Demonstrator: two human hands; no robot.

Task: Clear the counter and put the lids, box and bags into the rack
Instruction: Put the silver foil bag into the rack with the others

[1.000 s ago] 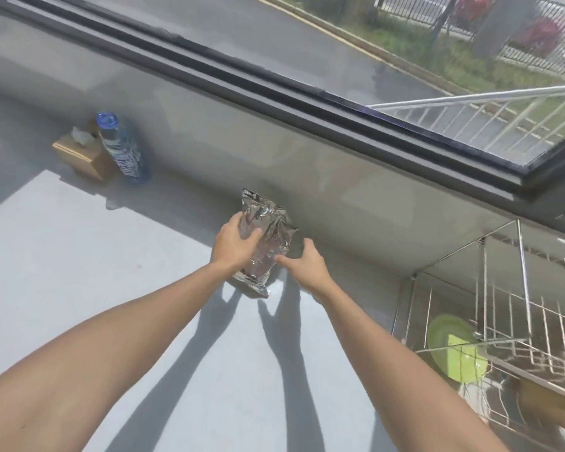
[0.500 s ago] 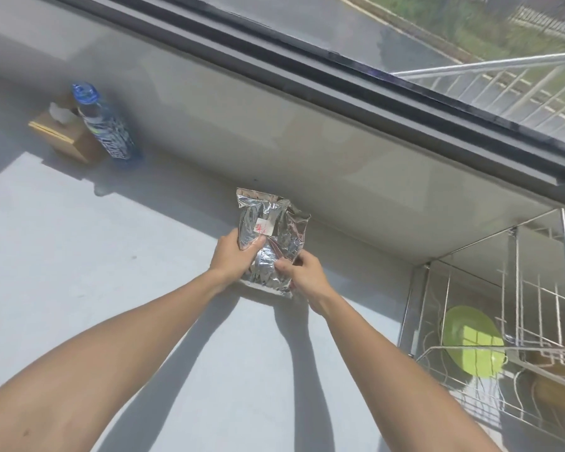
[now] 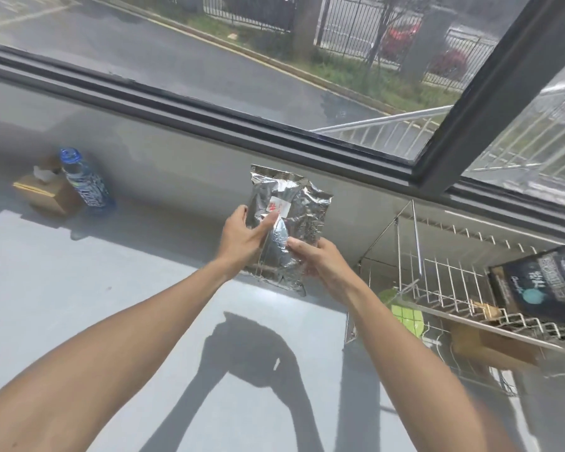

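Both hands hold 1 crinkled silver foil bag (image 3: 286, 223) upright above the grey counter (image 3: 111, 321), and every place below is given from that bag. Far to its left, against the back wall, a brown cardboard tissue box (image 3: 46, 195) sits with a white tissue poking from its top; a plastic water bottle (image 3: 87, 181) with a blue cap and dark label stands touching the box's right side. Left hand (image 3: 243, 238) grips the bag's left edge, thumb laid across the front near a small white label with red print, the other fingers wrapped behind. Right hand (image 3: 317, 261) pinches the bag's lower right part, thumb on the front and fingers curled behind it. Directly below the bag, the 2 arms and the bag cast a dark shadow on the sunlit counter, apart from the bag itself, so the bag is lifted clear of the surface. Behind and above the bag runs a dark window frame (image 3: 209, 115). To the bag's right stands a wire dish rack (image 3: 444, 288) with 2 tiers. In its lower tier, nearest the bag, a lime green plate (image 3: 408, 316) stands on edge. Farther right, a dark printed bag (image 3: 548, 282) lies on the upper tier, and a brown box (image 3: 493, 347) shows beneath that tier, partly hidden by the wires.
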